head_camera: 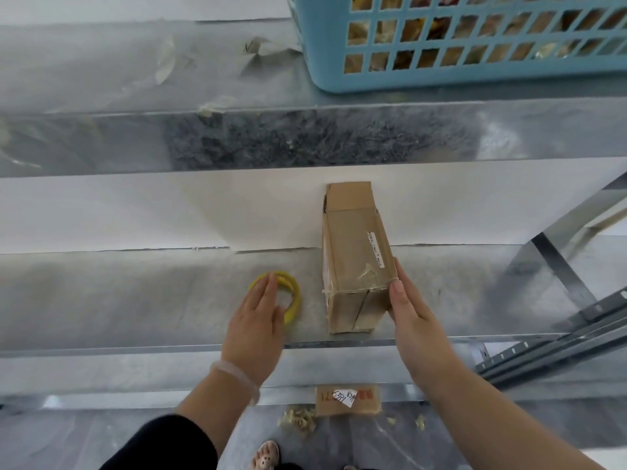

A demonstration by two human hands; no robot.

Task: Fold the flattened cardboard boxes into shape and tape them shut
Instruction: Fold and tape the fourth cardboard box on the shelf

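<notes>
Brown cardboard box (356, 262) lies folded into shape on the galvanised metal shelf (135, 300), its long axis running from about 6 o'clock to 12 o'clock, its far flap up against the white wall behind. Clear tape shows along its near end and top edge, and a small white label sits on its upper face. The right hand (412, 310) is open, fingers straight and together, laid flat against the box's near corner at the 3 o'clock side; the thumb tip touches the taped top edge. It presses rather than grasps. The left hand (258, 320) is likewise open, palm down, fingers extended over the yellow tape roll (288, 293), which lies flat on the shelf at the box's 9 o'clock, just beside it but apart. Whether the fingertips press the roll cannot be told. A translucent bracelet circles the left wrist. A blue plastic basket (475, 72) stands on the higher shelf at 1 o'clock
</notes>
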